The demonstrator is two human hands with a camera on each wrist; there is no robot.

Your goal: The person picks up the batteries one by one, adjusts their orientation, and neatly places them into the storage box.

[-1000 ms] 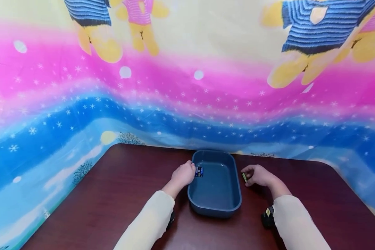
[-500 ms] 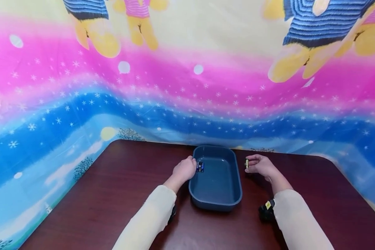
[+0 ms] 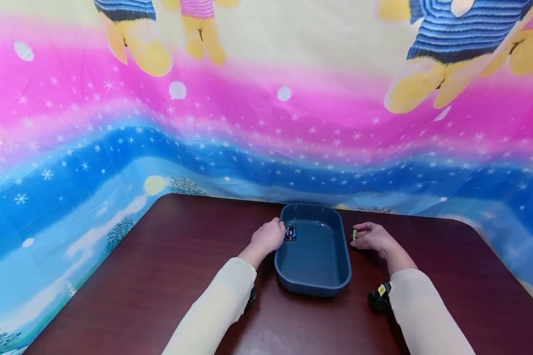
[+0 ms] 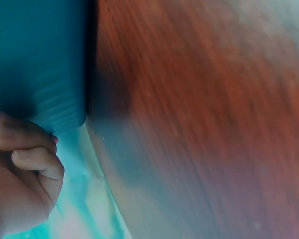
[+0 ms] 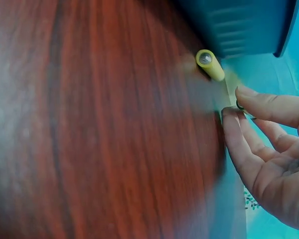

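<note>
My left hand (image 3: 268, 235) grips the left rim of a grey-blue plastic tub (image 3: 312, 286). In the left wrist view its curled fingers are at the tub's wall. Inside the tub, beside that hand, lie several dark blue batteries (image 3: 290, 234). On the tub's right side, my right hand (image 3: 374, 236) has a small yellow-green battery (image 3: 354, 234) at its fingertips. The right wrist view shows thumb and forefinger pinching a small dark-edged piece, mostly hidden. Apart from them, close by the tub, is a yellow battery (image 5: 210, 65) with its metal end toward the camera.
The tub stands on a dark red-brown wooden table (image 3: 195, 246), near its far edge. Behind the table hangs a printed cloth (image 3: 248, 128) in pink and blue. A black wrist device (image 3: 379, 298) sits below the right sleeve.
My right hand has moved farther away along the table with the battery, which went from tilted to more upright. The tub has shifted slightly right with my left hand on its rim.
</note>
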